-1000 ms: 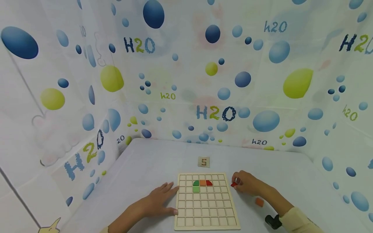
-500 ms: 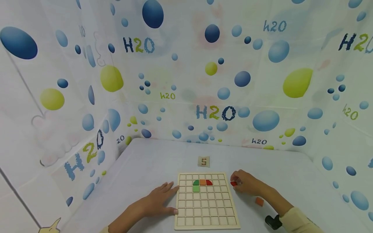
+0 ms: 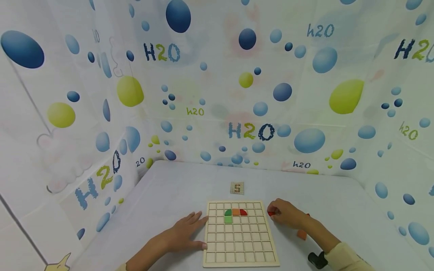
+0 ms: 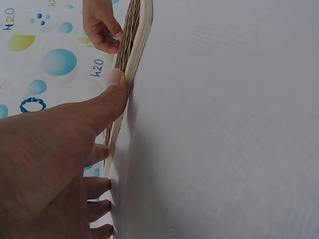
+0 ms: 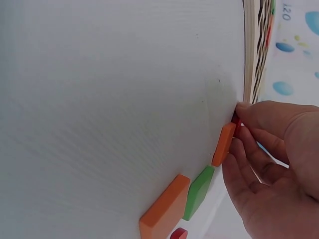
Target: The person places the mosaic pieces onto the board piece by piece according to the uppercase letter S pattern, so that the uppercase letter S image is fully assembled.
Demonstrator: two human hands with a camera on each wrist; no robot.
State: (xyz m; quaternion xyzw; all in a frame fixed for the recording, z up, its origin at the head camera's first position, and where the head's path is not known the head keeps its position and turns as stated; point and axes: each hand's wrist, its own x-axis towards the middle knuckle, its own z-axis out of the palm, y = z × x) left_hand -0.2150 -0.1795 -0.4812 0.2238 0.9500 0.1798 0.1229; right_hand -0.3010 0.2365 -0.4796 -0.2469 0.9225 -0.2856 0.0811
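A wooden board [image 3: 239,246] with a grid of square cells lies flat on the white surface. In its upper cells sit a dark green rounded tile [image 3: 228,212], an orange square tile [image 3: 236,212], a red rounded tile [image 3: 243,212] and a light green square tile [image 3: 228,219]. The left hand [image 3: 179,234] rests at the board's left edge, fingers spread, thumb touching the rim. Just right of the board, the right hand [image 3: 287,213] pinches a small red tile [image 3: 271,213], its shape mostly covered by the fingers. Against those fingers stands an orange tile [image 5: 224,144] in the right wrist view.
Behind the board lies a small card [image 3: 237,188] with a gridded pattern. Loose tiles lie near the right forearm: a green tile [image 5: 199,193], a larger orange tile [image 5: 165,206] and a red tile [image 5: 179,234]. A black device [image 3: 317,259] is at the right wrist. Printed curtains surround the table.
The right hand has shifted slightly left toward the board with the red tile. A bit of red now shows beside the right forearm. The left hand and board stay put.
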